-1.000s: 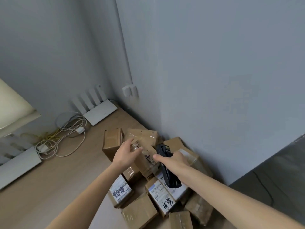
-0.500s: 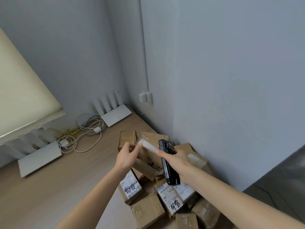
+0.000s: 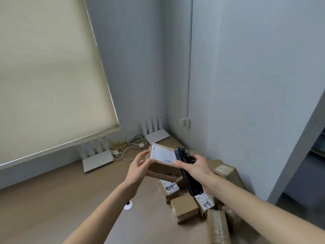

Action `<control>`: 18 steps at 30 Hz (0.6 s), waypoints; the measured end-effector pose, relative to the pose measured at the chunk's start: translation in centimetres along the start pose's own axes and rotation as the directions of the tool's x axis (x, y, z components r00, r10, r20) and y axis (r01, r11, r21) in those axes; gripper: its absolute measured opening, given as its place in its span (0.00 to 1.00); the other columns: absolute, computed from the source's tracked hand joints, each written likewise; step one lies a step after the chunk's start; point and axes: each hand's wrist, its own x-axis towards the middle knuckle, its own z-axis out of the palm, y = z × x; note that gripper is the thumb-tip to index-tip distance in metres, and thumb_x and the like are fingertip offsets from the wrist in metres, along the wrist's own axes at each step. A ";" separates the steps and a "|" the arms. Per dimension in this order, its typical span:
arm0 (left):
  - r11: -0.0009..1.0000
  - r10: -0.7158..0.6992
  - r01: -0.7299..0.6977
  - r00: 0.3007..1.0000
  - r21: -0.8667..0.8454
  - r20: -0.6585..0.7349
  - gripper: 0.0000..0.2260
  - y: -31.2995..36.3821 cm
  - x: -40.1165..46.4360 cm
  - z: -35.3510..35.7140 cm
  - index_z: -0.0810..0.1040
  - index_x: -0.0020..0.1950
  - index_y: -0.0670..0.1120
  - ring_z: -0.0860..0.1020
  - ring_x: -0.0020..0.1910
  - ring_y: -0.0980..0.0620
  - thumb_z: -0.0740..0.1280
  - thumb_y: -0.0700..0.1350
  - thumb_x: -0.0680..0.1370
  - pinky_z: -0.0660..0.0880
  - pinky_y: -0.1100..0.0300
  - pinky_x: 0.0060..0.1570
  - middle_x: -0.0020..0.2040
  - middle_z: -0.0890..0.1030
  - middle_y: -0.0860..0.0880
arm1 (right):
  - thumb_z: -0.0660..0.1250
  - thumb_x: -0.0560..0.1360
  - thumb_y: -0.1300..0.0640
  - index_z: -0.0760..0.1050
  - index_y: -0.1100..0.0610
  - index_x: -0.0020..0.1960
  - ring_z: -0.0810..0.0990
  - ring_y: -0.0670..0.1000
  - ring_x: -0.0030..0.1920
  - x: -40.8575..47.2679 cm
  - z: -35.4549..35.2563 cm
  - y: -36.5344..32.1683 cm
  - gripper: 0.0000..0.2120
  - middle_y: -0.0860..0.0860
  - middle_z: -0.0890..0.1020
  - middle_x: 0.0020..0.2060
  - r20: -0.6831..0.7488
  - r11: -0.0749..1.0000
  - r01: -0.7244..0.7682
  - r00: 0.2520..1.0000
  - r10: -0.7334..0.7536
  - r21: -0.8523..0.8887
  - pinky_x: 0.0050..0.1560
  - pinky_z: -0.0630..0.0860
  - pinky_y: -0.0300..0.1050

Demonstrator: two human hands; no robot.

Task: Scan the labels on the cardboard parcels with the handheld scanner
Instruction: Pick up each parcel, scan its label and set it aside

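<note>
Cream roller blind [image 3: 49, 76] covers window at left. Two flat white routers with upright antennas [image 3: 97, 155] [image 3: 155, 132] on light wooden desk [image 3: 52, 199], tangled white and yellow cables [image 3: 128, 147] between them. White wall socket [image 3: 185, 122] in corner.

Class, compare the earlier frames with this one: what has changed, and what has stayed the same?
The left hand has lifted a cardboard parcel off the pile, its white label now facing up. The right hand still grips the handheld scanner, now beside the label. The other parcels stay put.

Both arms extended; left hand [image 3: 139, 166] and right hand [image 3: 197, 166] curled, each gripping something
</note>
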 end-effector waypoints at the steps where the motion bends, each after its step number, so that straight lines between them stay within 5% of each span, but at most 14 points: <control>1: 1.000 -0.001 0.001 1.000 -0.015 0.000 0.20 0.3 -1.5 -1.1 0.76 0.63 0.64 0.84 0.44 0.59 0.71 0.55 0.70 0.74 0.61 0.47 0.48 0.87 0.51 | 0.83 0.63 0.37 0.77 0.51 0.65 0.83 0.49 0.52 -1.4 0.5 -0.5 0.36 0.46 0.83 0.52 0.012 0.999 0.031 0.999 -0.031 -0.021 0.47 0.81 0.45; 7: 0.999 -0.028 0.023 0.995 -0.050 -0.100 0.25 1.3 -8.1 -5.9 0.74 0.59 0.63 0.83 0.51 0.46 0.73 0.66 0.64 0.76 0.51 0.51 0.49 0.86 0.47 | 0.84 0.62 0.37 0.74 0.50 0.70 0.82 0.49 0.57 -7.1 2.4 -3.2 0.42 0.47 0.81 0.59 0.121 0.968 0.198 0.976 -0.181 -0.154 0.58 0.81 0.49; 12: 1.000 -0.025 0.025 0.998 0.000 -0.061 0.33 1.7 -11.9 -8.6 0.69 0.63 0.75 0.82 0.52 0.49 0.78 0.58 0.63 0.77 0.54 0.49 0.51 0.85 0.45 | 0.82 0.52 0.30 0.73 0.46 0.65 0.82 0.49 0.57 -9.4 2.8 -5.0 0.47 0.45 0.83 0.58 0.183 0.924 0.289 0.951 -0.248 -0.251 0.64 0.79 0.53; 18: 0.997 -0.026 0.015 0.988 -0.076 -0.152 0.27 2.6 -14.9 -10.0 0.79 0.58 0.64 0.85 0.41 0.49 0.76 0.65 0.60 0.81 0.59 0.41 0.49 0.86 0.46 | 0.83 0.53 0.30 0.75 0.46 0.67 0.81 0.47 0.57 -10.2 3.1 -7.4 0.47 0.43 0.83 0.57 0.265 0.871 0.384 0.913 -0.309 -0.308 0.62 0.79 0.48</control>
